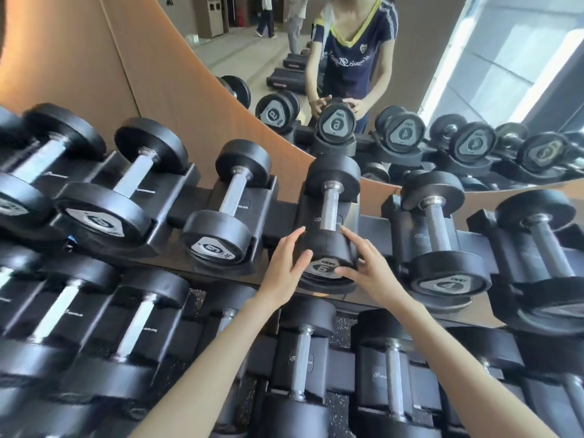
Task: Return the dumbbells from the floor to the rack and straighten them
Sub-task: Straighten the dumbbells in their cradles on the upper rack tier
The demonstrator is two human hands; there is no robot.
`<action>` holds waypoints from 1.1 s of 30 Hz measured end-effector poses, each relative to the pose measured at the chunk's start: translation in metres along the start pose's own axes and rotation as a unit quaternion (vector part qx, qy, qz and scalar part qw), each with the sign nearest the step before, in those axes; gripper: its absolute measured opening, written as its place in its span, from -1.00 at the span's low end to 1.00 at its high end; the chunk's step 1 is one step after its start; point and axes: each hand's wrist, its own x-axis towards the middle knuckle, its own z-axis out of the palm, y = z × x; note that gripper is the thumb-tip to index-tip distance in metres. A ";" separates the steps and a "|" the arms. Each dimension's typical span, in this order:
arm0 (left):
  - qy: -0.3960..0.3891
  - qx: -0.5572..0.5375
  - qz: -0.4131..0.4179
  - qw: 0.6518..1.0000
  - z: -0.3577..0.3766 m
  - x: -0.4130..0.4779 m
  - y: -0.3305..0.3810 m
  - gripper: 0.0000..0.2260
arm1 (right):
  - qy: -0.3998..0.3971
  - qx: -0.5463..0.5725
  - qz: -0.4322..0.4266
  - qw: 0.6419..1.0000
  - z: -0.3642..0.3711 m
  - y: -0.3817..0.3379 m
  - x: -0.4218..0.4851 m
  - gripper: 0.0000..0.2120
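A black dumbbell (330,210) with a knurled steel handle and a grey end plate marked 6 lies in a cradle on the top row of the rack (278,213). My left hand (289,263) cups the left side of its near head, thumb on the front face. My right hand (368,263) presses the right side of the same head, fingers spread on the rim and end plate. Both hands touch only the near head; the handle is free.
Other dumbbells fill the cradles on either side, one marked 6 (221,229) to the left and one marked 4 (442,245) to the right. A lower row of dumbbells (303,368) sits beneath my forearms. A mirror (442,74) behind the rack reflects people.
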 end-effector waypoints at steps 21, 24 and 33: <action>0.037 0.019 0.039 0.998 0.013 0.006 0.003 -0.68 | -0.030 -0.168 -0.016 0.985 -0.015 -0.009 0.011 -0.22; 0.025 0.186 0.018 0.982 -0.011 -0.006 0.016 -0.59 | -0.042 -0.256 -0.020 0.966 -0.008 -0.025 0.004 -0.20; 0.053 0.460 0.107 0.880 -0.128 -0.111 0.001 -0.52 | 0.112 -0.338 -0.107 0.928 0.071 -0.078 -0.041 -0.29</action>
